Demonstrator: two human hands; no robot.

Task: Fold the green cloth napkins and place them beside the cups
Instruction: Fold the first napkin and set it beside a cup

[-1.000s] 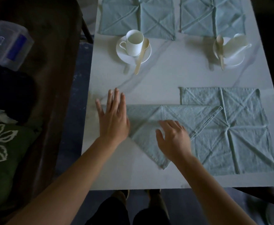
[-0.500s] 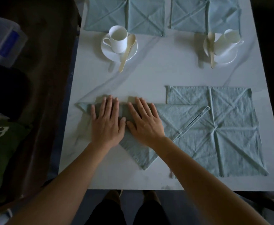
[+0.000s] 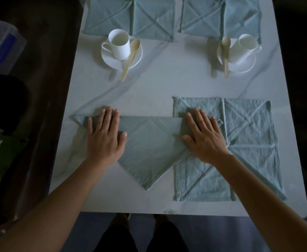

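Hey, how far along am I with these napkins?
Early on. Done: the near-left napkin is folded into a triangle. In hand: the left hand and right hand press it flat with straight fingers. Left: the near-right napkin, the far-left napkin and the far-right napkin, all open, then placing all beside the cups.

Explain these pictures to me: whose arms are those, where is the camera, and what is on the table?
There is no machine here. A person works with bare hands, and a camera worn on the head looks down at them. The left hand and right hand lie flat, pressing the two ends of the triangle napkin; neither grips anything. The triangle's right end overlaps a flat napkin on the white table. Farther off are a left cup and a right cup, each on a saucer with a spoon. The far napkins lie at the far edge.
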